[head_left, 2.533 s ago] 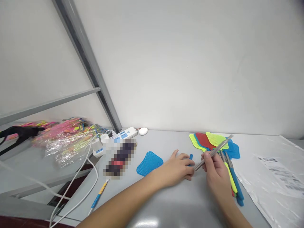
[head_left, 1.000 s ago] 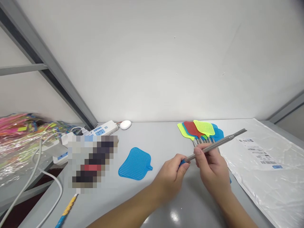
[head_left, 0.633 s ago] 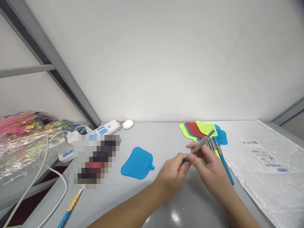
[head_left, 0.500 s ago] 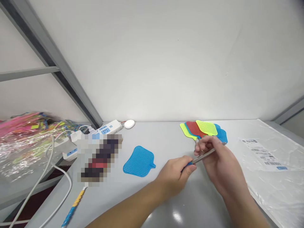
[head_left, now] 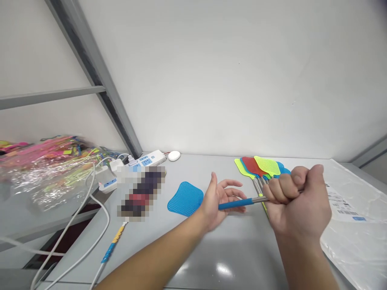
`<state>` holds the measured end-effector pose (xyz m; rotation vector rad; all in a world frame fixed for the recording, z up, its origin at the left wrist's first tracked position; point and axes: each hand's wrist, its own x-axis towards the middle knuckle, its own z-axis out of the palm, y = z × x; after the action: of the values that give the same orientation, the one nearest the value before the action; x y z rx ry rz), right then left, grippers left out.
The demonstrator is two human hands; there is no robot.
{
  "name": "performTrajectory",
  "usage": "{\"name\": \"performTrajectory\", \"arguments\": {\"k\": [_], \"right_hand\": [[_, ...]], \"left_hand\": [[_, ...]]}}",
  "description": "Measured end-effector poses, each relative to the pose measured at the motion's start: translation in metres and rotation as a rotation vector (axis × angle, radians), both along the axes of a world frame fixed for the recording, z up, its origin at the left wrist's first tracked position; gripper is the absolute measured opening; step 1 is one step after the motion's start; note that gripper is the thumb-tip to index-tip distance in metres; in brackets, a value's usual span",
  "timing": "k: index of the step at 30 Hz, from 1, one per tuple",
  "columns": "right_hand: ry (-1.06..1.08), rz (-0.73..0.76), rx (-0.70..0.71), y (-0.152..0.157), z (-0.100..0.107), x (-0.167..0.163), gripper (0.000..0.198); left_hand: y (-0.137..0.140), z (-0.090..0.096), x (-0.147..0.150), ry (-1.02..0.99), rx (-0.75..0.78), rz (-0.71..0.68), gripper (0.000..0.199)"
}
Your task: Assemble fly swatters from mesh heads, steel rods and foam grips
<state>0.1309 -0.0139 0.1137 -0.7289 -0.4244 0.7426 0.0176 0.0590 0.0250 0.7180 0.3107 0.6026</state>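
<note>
My right hand point(head_left: 298, 197) is a fist wrapped round the metal part of a telescopic fly swatter handle point(head_left: 237, 204). The blue grip of that handle points left, toward my left hand point(head_left: 222, 197). My left hand is open, fingers apart, with the grip's end against or beside its palm; I cannot tell how firmly they touch. A loose blue fly swatter head point(head_left: 185, 199) of perforated plastic lies flat on the table, partly covered by my left hand. Behind my right hand lies a fanned pile of fly swatters point(head_left: 252, 166) in yellow-green, red and blue, their rods partly hidden.
On the left stand a white power strip point(head_left: 155, 158), a white oval device point(head_left: 174, 156) and a phone-like blurred object point(head_left: 140, 195) with a cable point(head_left: 113, 243). Plastic-wrapped colourful items point(head_left: 57, 165) lie beyond the left edge. A clear plastic bag point(head_left: 356, 237) covers the right side.
My left hand has opened from its hold on the blue grip. My right hand has closed into a fist round the metal rod and turned. The view has shifted slightly.
</note>
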Motion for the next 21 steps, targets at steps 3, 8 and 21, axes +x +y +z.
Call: {"name": "performTrajectory", "arguments": {"k": [3,8,21], "right_hand": [[0.013,-0.003,0.003,0.002,-0.005,-0.007,0.046],[-0.039,0.074,0.048,0.0,-0.006,-0.022,0.05],[-0.064,0.137,0.057,0.008,-0.004,-0.031,0.052]], "left_hand": [[0.005,0.001,-0.004,-0.103,-0.161,-0.018,0.078],[0.005,0.008,-0.008,-0.164,-0.216,0.029,0.074],[-0.001,0.022,-0.01,-0.198,-0.274,0.036,0.064]]}}
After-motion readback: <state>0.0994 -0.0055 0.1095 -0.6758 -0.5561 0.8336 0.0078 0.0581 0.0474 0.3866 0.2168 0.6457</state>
